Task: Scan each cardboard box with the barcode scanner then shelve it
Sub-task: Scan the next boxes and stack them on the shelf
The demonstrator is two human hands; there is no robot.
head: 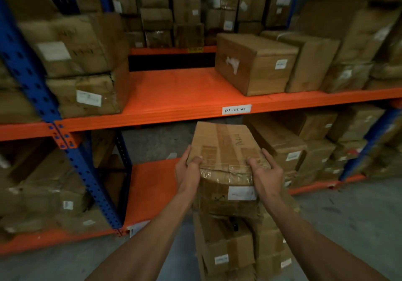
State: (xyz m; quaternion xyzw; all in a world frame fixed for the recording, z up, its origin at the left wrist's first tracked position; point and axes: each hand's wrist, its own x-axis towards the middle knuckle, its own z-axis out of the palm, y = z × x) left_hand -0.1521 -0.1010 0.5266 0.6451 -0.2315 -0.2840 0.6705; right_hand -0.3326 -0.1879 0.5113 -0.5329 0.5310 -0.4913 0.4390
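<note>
Both hands gripped one box (224, 148), held in front of the rack and just below the front edge of the middle shelf (174, 93). The left hand (188, 169) clasped the box's near left corner, thumb on the top face and fingers wrapped down the side. The right hand (264, 172) clasped the near right corner in the same way, thumb on top near the taped edge. The box sat between the two hands, its far end tilted up toward the shelf. Brown tape ran along its top, and a white label (242, 193) showed on its near face between the wrists.

Under the held box stood a stack (228, 250) of other boxes on the floor; whether the held box touched the stack could not be told. A small dark object (234, 224) lay on the stack, too blurred to identify.

The orange shelf had an open stretch in the middle, with a shelf tag (236, 109) on its front edge. A brown carton (254, 63) stood to the right of that stretch, and more cartons were piled to the left beside the blue post (30, 80).
</note>
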